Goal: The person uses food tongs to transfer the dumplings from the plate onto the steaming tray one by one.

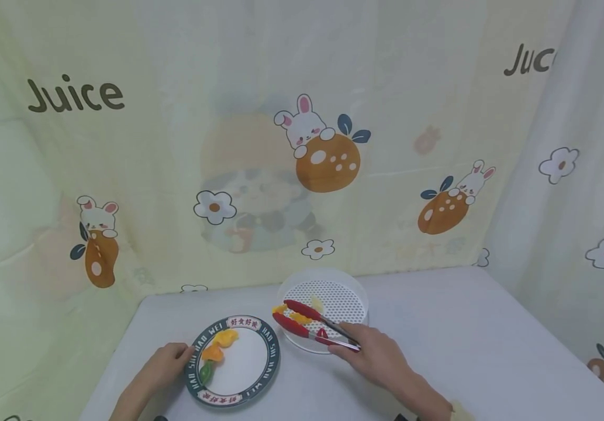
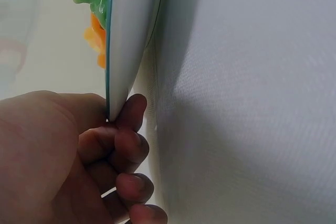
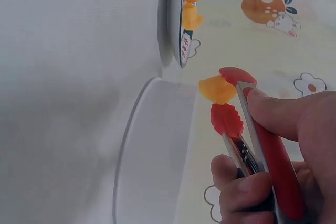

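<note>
Red-tipped tongs point(image 1: 312, 325) lie in the grip of the right hand point(image 1: 378, 356), whose fingers point(image 3: 273, 114) curl round the metal arms near the hinge end, thumb on top and the other fingers wrapped beneath. The two red tips are drawn close together and pinch an orange-yellow piece of food point(image 3: 217, 89) between them. In the head view the tips hang over the left edge of a clear round strainer basket point(image 1: 354, 292) with a perforated bottom, which stands on the white surface point(image 1: 465, 351). Another pale yellow piece point(image 1: 316, 303) lies inside the basket.

Just left of the basket, close but apart from it, sits a round plate point(image 1: 259, 374) with a dark green rim bearing white lettering. On its left part lie a yellow piece point(image 1: 226, 337), an orange piece point(image 1: 213, 352) and a green piece point(image 1: 206, 372) in a row. The left hand point(image 1: 162, 365) holds the plate at its left rim: in the left wrist view the thumb side lies over the top of the rim and the curled fingers point(image 2: 128, 148) tuck under its edge, against the surface.

A pale cloth with rabbits, flowers and the word "Juice" point(image 1: 75, 95) hangs behind the surface.
</note>
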{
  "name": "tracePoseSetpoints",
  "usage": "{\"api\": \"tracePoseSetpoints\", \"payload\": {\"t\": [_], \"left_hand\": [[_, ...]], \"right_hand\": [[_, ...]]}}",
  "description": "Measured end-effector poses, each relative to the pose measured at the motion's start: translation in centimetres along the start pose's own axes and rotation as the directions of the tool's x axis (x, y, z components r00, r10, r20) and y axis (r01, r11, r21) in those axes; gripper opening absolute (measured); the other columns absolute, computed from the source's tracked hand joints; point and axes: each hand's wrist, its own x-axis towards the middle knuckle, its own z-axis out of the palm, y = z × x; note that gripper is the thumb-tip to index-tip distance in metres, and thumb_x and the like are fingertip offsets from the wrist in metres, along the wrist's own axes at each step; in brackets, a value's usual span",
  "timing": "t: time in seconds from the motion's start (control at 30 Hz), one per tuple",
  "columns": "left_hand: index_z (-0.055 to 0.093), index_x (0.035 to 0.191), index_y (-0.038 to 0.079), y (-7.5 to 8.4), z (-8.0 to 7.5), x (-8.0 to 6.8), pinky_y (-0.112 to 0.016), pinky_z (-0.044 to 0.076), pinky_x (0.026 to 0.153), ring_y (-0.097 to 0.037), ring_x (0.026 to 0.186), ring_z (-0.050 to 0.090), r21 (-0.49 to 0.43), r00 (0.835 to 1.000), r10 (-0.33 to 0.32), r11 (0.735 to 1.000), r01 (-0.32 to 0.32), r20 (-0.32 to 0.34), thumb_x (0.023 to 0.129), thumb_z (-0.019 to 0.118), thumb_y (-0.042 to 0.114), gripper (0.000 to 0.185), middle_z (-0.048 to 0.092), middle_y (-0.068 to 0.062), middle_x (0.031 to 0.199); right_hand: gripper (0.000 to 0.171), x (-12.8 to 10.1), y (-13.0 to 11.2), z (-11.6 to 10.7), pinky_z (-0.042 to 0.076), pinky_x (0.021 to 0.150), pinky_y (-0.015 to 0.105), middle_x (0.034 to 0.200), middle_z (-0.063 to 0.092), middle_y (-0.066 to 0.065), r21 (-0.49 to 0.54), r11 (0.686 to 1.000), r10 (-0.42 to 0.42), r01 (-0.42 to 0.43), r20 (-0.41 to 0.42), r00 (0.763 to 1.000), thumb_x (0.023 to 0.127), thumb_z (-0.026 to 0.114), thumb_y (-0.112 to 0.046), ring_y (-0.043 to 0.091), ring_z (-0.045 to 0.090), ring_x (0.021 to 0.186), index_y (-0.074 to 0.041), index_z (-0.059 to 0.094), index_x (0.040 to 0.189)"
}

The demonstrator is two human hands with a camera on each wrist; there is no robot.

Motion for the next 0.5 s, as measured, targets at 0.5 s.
{"api": "tracePoseSetpoints", "payload": {"t": [0.5], "left_hand": [[0.071, 0.098, 0.005, -0.2, 0.1, 0.1, -0.031, 0.049, 0.067, -0.014, 0.071, 0.055, 0.002, 1.000, 0.009, 1.000, -0.009, -0.006, 0.105, 0.050, 0.030, 0.033, 0.061, 0.000, 0.074]], "right_hand": [[0.068, 0.4, 2.5, -0.9, 0.053, 0.094, 0.052, 0.127, 0.069, 0.009, -0.007, 1.000, 0.012, -0.012, -0.030, 0.999, 0.086, 0.068, -0.062, 0.028, 0.065, 0.113, -0.013, 0.064, 0.134]]}}
